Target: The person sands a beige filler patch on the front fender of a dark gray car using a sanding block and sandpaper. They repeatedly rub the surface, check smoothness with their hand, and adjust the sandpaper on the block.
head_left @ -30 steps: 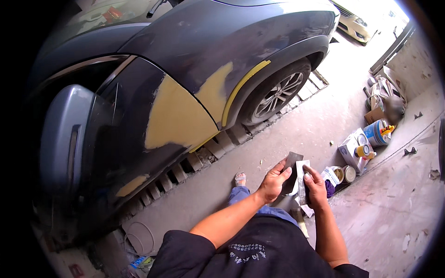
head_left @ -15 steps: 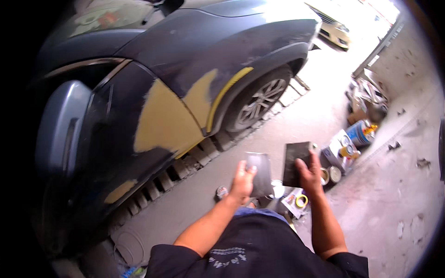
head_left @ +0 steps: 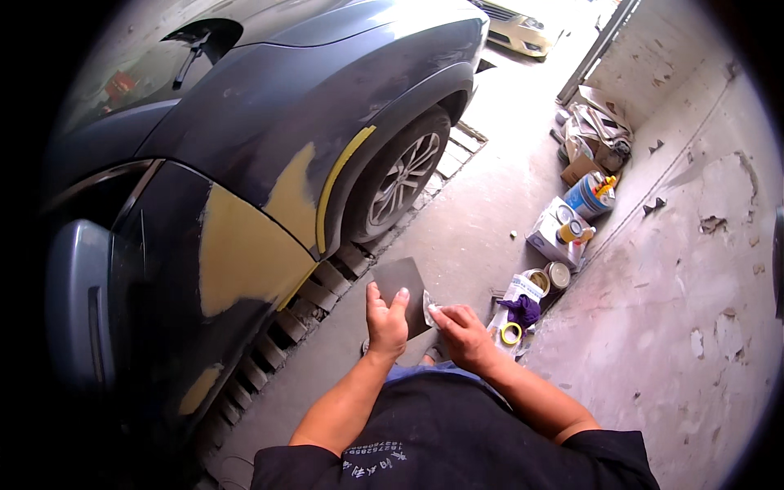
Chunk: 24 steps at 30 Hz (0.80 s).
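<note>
My left hand (head_left: 386, 325) grips a flat, dark grey rectangular sheet (head_left: 399, 282), thumb on its face and fingers around its left edge. Close against the sheet's right edge is my right hand (head_left: 465, 335), closed on a small pale, shiny-edged piece (head_left: 429, 310), mostly hidden by the fingers. I cannot tell its kind, nor whether it touches the sheet. To the left stands a dark grey car (head_left: 286, 82), with tan filler patches on its door (head_left: 237, 253) and fender (head_left: 294, 192). A yellow strip (head_left: 341, 180) follows the wheel arch.
A floor grating (head_left: 327, 278) runs beside the car's wheel (head_left: 404, 180). Along the stained wall (head_left: 670, 327) stand a blue can (head_left: 588, 196), a white box (head_left: 551, 237), open tins (head_left: 558, 275), a purple cloth (head_left: 523, 310) and a yellow tape roll (head_left: 511, 332). A pale car (head_left: 523, 33) is beyond.
My hands have come together from apart. The dark sheet in my right hand is no longer there; my left holds a dark sheet where a shiny grey one was. The view has shifted.
</note>
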### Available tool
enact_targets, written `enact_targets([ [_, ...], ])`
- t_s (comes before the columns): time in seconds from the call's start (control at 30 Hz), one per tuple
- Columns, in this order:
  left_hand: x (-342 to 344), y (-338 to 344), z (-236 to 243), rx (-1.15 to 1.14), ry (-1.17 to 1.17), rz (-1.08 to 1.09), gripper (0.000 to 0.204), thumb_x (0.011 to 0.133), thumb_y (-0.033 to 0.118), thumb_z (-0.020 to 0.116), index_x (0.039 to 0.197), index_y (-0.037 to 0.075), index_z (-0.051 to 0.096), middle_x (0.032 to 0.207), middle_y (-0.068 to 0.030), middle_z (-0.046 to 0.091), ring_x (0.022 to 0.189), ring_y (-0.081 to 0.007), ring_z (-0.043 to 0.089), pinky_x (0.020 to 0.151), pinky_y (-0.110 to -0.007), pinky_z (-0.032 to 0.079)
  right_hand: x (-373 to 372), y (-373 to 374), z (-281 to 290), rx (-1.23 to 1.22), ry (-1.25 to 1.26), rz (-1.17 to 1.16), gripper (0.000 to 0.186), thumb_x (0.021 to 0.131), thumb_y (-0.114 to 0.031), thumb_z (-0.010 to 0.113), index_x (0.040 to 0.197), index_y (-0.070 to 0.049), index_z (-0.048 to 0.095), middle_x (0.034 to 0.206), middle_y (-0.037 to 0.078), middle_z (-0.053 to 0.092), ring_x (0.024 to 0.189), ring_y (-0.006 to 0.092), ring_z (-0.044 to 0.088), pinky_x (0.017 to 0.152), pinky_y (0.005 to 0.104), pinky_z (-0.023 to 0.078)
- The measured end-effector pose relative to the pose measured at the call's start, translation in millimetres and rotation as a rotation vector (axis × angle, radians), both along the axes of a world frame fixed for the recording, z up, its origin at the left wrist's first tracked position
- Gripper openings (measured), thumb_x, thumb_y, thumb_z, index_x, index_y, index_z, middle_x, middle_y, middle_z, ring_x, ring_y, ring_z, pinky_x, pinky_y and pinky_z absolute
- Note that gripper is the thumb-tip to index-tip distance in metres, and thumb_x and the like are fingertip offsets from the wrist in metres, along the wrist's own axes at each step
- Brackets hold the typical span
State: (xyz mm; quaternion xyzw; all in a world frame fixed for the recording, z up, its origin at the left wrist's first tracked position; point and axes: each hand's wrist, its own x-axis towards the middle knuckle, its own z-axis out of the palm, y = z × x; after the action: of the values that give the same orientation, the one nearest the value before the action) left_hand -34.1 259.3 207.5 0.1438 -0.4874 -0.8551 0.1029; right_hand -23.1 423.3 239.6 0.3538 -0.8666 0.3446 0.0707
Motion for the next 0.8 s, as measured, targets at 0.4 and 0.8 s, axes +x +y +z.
enact_targets([
  [0.4,-12.7,-23.0,20.5,0.074,0.125,-0.063,0.042,0.089,0.001,0.056,0.127,-0.004,0.039,0.117,-0.0105,0.054,0.109,-0.0177,0.050,0.100,-0.030,0.037,13.3,24.8,-36.2,0.397,-0.546,-0.301,0.056,0.082,-0.011,0.060,0.136,-0.009,0.046,0.110,0.019,0.059,0.097,0.0387,0.058,0.085,0.0426,0.049],
  [0.8,-4.2,-24.9,24.4,0.340,-0.002,-0.538,0.031,0.089,-0.003,0.055,0.117,0.009,0.045,0.106,-0.0106,0.061,0.091,-0.0201,0.063,0.078,-0.036,0.056,-26.1,31.4,-3.8,-0.214,-0.858,-0.330,0.034,0.094,-0.036,0.058,0.089,-0.002,0.056,0.080,-0.001,0.053,0.077,0.0095,0.048,0.067,0.0293,0.042],
])
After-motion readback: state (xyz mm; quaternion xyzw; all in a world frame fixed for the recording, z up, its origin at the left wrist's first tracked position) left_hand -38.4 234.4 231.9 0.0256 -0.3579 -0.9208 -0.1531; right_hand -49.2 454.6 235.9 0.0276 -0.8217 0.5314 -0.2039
